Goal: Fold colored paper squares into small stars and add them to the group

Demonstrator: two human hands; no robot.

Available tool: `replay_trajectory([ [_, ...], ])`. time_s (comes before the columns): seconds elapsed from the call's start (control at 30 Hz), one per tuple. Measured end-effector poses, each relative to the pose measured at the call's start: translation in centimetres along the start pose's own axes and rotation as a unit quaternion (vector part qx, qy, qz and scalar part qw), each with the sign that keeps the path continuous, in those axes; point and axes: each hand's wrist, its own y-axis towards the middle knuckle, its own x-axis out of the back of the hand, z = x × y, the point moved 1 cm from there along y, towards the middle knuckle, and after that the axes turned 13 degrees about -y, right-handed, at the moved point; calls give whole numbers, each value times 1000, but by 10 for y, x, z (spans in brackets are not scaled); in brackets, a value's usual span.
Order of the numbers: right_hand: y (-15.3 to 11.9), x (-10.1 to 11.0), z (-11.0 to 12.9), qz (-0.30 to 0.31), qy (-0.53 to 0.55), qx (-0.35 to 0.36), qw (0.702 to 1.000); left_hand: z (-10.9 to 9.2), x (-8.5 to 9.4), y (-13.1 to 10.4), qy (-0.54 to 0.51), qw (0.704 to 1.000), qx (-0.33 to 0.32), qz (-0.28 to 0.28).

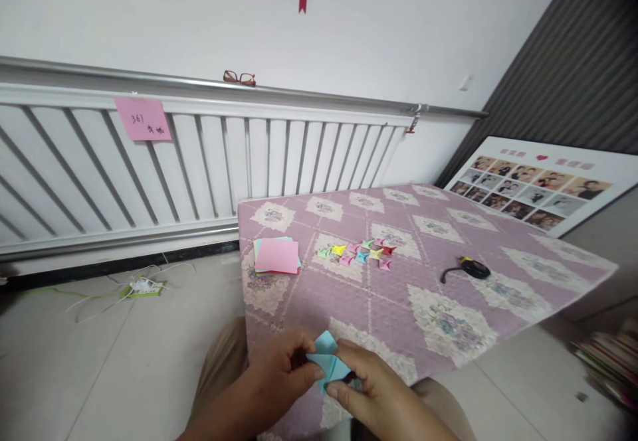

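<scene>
While the left hand and right hand pinch the light-blue folded paper between them, even, gentle pressure should keep its creases crisp; beyond this grip, small multicoloured folded-paper shapes lie on the purple, floral-clothed bench.

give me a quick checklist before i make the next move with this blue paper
1. Left hand on the light-blue folded paper: ok, pinching its left side.
2. Right hand on it too: ok, gripping the right side.
3. Creases sharp and edges aligned: cannot tell, too small and partly covered by fingers.
4. Small folded paper pieces out of the way: ok, grouped beyond both hands.
5. Stack of colored paper tidily squared: not ok, sheets stick out beneath the pink top one.
</scene>
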Motion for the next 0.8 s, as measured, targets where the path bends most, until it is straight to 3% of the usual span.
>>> replay_trajectory([
  [0.33, -4, -14, -24, -130, 13, -25, 991, 2, -6, -3, -16, 998, 21, -63],
  [0.63, 6, -37, -31, -218, 132, -140, 957, 21, -13, -2, -177, 977, 42, -113],
  [0.8, 4, -46, -36, -217, 209, -133, 944, 34, -18, -6, -211, 969, 113, -59],
])
